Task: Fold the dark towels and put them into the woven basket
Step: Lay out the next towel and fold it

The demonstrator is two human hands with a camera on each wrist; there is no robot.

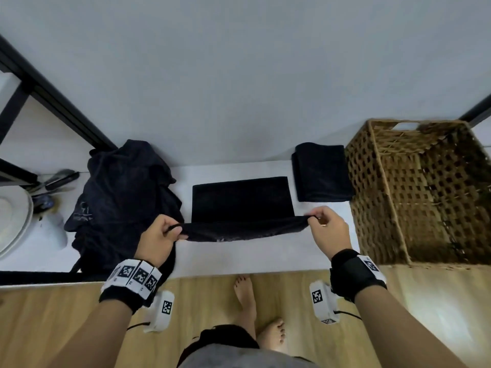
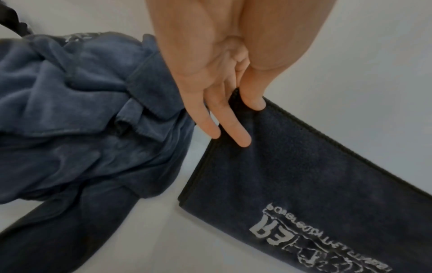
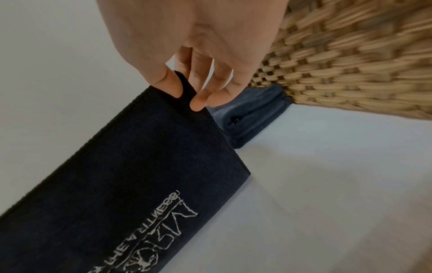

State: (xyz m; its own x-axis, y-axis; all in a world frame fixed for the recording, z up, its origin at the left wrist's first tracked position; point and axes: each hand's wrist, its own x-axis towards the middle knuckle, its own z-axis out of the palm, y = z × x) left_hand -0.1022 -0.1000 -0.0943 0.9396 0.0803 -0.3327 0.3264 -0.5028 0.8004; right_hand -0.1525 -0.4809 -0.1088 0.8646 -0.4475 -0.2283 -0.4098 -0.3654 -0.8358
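Towel in hand (image 1: pixel 243 231): a dark towel with pale printed lettering, at the centre of the head view, its near edge lifted clear of the white tabletop (image 1: pixel 239 258) and its far part lying flat toward the wall.
Left hand (image 1: pixel 156 239): pinches the towel's left corner between thumb and fingers; in the left wrist view the thumb tip (image 2: pixel 256 103) presses the hemmed edge while two fingers lie straight along the cloth.
Right hand (image 1: pixel 328 229): pinches the right corner the same way, thumb on one face and fingertips (image 3: pixel 198 105) on the other.
Handling, judged: soft, limp and light; the span between the hands sags slightly, so it likely keeps shape only under tension. The plush pile should give good grip and not slip.
Where to take hold, judged: the stitched corners, as now; the hem is the firmest part, and matched corners keep the fold square.
Risk, judged: slackening one corner would let the layers skew.
Folded towel (image 1: pixel 322 173): a finished stack at centre right, just beside the basket, not yet inside it.
Unfolded towels (image 1: pixel 125 197): a crumpled dark heap at centre left, next to the left hand.
Woven basket (image 1: pixel 372 187): open-weave, at the right of the frame; nothing dark is visible inside.
Surroundings: white plates (image 1: pixel 13 221) at the far left edge; wooden floor (image 1: pixel 53 328) below.
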